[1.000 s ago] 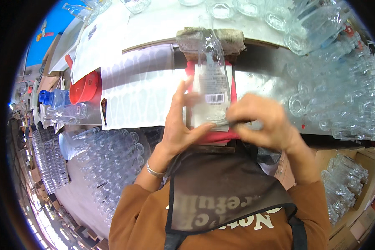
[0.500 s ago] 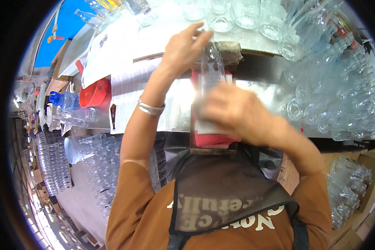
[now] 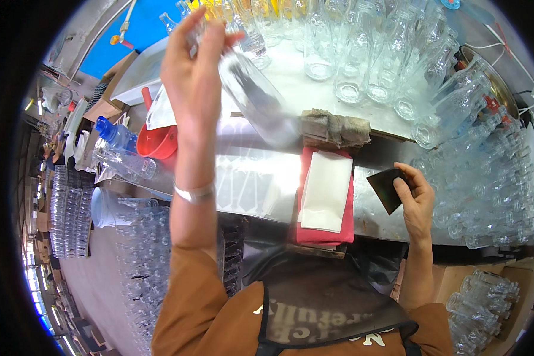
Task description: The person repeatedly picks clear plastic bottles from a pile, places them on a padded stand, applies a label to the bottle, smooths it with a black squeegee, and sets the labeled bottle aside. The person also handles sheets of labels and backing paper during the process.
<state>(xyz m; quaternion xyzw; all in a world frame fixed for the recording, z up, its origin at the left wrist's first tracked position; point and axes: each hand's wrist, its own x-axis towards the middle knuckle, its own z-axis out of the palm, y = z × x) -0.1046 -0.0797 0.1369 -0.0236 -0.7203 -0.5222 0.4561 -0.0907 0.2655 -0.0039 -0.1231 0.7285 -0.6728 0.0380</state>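
My left hand (image 3: 190, 89) is raised at the upper left, its fingers closed about the neck of a clear glass bottle (image 3: 255, 98). That bottle hangs tilted, its base toward the middle of the bench, and both are smeared by motion. Between the thumb and fingers of my right hand (image 3: 418, 204) is a thin dark square scraper-like sheet (image 3: 387, 188), held over the metal bench top. Between the hands lies white paper (image 3: 325, 193) on a red pad (image 3: 349, 222). A worn, folded cloth block (image 3: 336, 128) sits at the pad's far end.
Clear bottles (image 3: 353, 65) stand along the far side, and many more crowd the right. A red scoop (image 3: 159, 142) and a blue-capped plastic bottle (image 3: 117, 135) are at the left. Below the bench are a carton of bottles (image 3: 480, 302) at right and more glassware (image 3: 151, 267) at left.
The bottle has come off the red pad and swung up and left in my left hand. My right hand has drawn away to the right with the dark sheet. The view has shifted.
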